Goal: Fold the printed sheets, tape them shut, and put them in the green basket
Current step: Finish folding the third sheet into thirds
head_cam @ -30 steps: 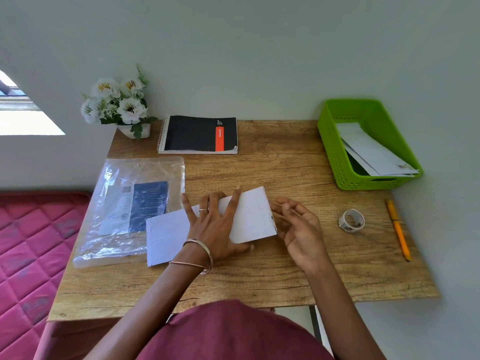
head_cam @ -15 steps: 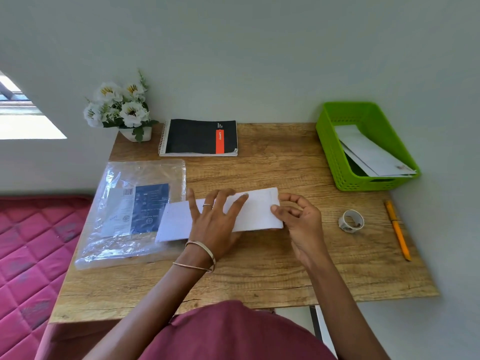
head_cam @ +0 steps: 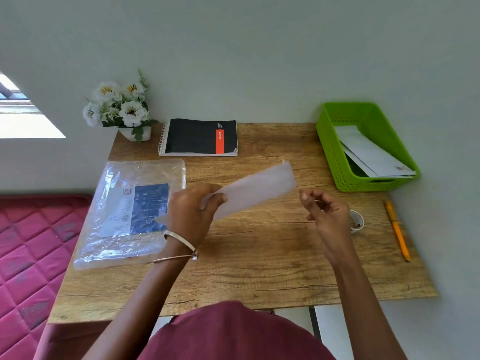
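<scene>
Folded sheet (head_cam: 255, 189) is up off the surface (head_cam: 259, 255), pinched at its near end by the left hand (head_cam: 192, 211). Right hand (head_cam: 326, 214) hovers beside it, fingers loosely curled, holding nothing I can see. Untaped, that fold could spring open in a one-ended grip. Tape roll (head_cam: 357, 220) sits just behind the right hand; green basket (head_cam: 335, 152) waits far right, clear wood between.

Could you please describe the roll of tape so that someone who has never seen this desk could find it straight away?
Start at the bright green plastic basket at the far right of the wooden desk, then come towards the near edge. There, just behind the right hand, sits a small ring-shaped roll of clear tape. It is round and pale, unlike the long yellow pencil lying to its right.
</scene>
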Demonstrator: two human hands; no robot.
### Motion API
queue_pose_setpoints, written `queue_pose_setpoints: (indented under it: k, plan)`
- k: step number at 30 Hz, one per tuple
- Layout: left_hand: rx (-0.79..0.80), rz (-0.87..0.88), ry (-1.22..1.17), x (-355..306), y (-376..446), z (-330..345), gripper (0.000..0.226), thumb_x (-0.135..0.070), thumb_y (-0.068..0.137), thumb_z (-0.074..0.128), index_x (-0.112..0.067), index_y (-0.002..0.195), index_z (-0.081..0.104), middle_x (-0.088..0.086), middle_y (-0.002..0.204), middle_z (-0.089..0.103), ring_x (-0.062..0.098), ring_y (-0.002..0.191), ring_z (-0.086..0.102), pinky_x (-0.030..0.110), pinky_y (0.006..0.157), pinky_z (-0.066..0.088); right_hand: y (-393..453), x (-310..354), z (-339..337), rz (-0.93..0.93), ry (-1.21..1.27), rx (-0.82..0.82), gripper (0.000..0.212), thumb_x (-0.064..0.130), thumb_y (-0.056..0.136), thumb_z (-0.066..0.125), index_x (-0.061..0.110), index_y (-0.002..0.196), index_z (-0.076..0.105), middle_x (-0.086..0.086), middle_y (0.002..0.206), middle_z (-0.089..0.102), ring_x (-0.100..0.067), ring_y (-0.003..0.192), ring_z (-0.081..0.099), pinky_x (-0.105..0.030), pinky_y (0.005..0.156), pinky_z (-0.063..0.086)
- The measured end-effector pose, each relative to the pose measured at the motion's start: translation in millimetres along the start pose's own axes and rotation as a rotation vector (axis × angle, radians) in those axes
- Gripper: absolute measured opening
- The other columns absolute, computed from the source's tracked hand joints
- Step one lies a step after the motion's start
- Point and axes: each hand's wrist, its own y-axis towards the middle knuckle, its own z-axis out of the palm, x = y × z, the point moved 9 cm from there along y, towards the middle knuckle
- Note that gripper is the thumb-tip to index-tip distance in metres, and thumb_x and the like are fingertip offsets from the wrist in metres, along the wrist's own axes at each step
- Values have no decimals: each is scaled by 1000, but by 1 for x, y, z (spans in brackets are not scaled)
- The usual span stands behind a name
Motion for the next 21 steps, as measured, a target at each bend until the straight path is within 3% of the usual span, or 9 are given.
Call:
queue_pose_setpoints:
  k: [2,6,10,12,15,17,21]
  plan:
    - [-34,-165,-97,4,2,-6,11,-21,83,69,-14,90,73,-6,79,68,4,64,57,12,61,39,0,-1,2,35,25,1,15,31,79,69,23,92,71,4,93,69,-11,85,58,-29,71,49]
    - [-77,-456,-433,23,-1,0,7,-21,86,66,-18,92,67,-4,86,70,9,72,67,21,60,49,-10,-8,26,123,26,174,29,32,79,65,17,104,67,-9,103,69,-15,90,61,-26,68,51]
    - [-116,-825,-848,45,-21,26,9,-9,87,62,-19,88,64,0,89,72,18,81,69,42,77,56,-32,-29,66,248,-40,521,39,29,79,72,17,115,65,-8,107,70,-21,97,65,-32,74,55]
    - [-128,-969,-1000,48,-32,39,14,-3,88,59,-16,93,64,3,97,70,21,91,66,47,85,53,-40,-34,77,258,-88,603,37,23,79,75,14,113,66,-8,108,71,-23,97,67,-34,77,57]
    - [-112,-1091,-1133,48,-45,52,23,1,90,54,-9,110,60,4,103,67,25,100,62,44,82,54,-32,-34,68,255,-72,473,30,14,77,76,6,105,68,-12,99,72,-28,86,66,-32,68,55]
    - [-128,-1116,-1176,52,-49,52,32,-2,88,56,-9,120,55,8,108,67,27,99,65,40,74,56,-23,-33,53,259,-32,380,28,9,76,77,5,102,69,-15,98,72,-27,88,66,-37,71,55]
    - [-305,-1116,-1222,73,-45,36,69,-8,85,63,-32,139,27,10,113,59,28,93,67,46,77,56,-11,-23,26,247,-34,325,28,1,75,73,7,102,67,-10,98,74,-24,94,69,-39,79,58]
